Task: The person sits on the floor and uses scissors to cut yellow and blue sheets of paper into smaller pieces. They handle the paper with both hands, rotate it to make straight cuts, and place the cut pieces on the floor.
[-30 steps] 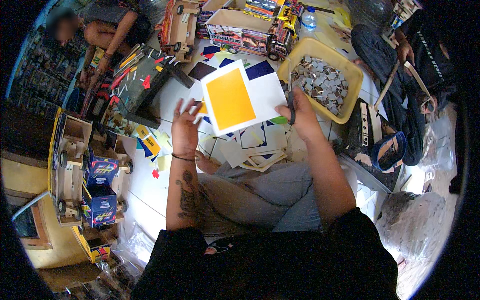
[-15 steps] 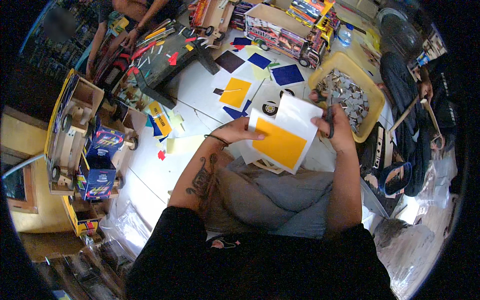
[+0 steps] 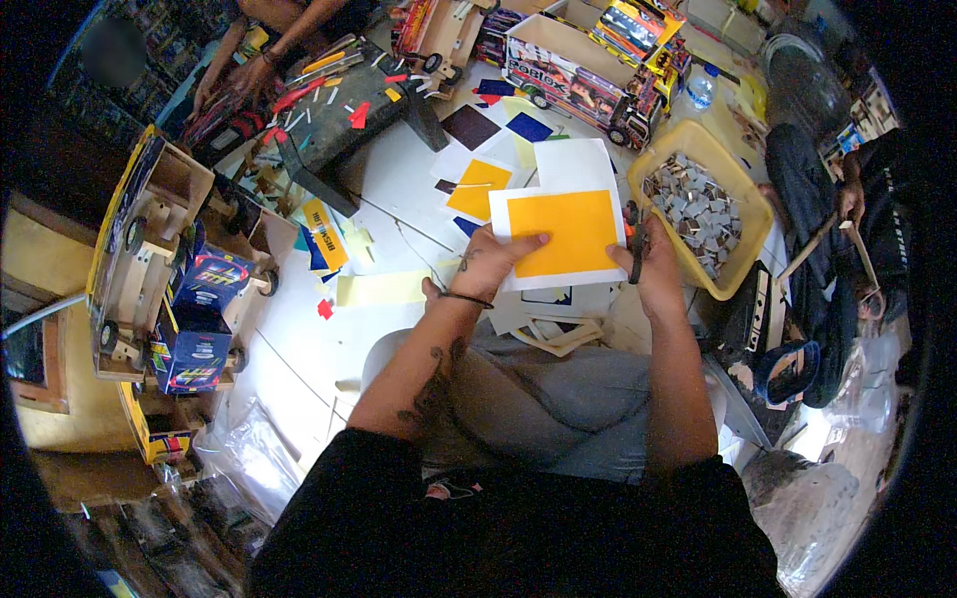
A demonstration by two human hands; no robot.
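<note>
My left hand (image 3: 490,261) pinches a white-bordered orange sheet (image 3: 563,234) by its lower left part, thumb on top. A plain white piece of paper (image 3: 578,164) sticks up behind its far edge. My right hand (image 3: 655,271) holds dark-handled scissors (image 3: 636,249), its fingers close against the sheet's right edge; the blades are hard to make out. Below the sheet, white paper frames and offcuts (image 3: 558,334) lie in front of my legs. Just beyond it, another orange piece (image 3: 478,189) rests on the floor.
To the right stands a yellow basin (image 3: 723,287) of small grey and brown pieces. A dark low bench (image 3: 349,130) bears colourful scraps. Wooden toy trucks (image 3: 150,249) stand at left, others (image 3: 573,85) at the back. Another person's hands (image 3: 254,80) work at far left; another hand (image 3: 850,194) is at right.
The orange sheet has turned from a tilt to nearly level and shifted away from my lap. My left hand moved with it, uncovering the paper frames. The scissors stay in my right hand.
</note>
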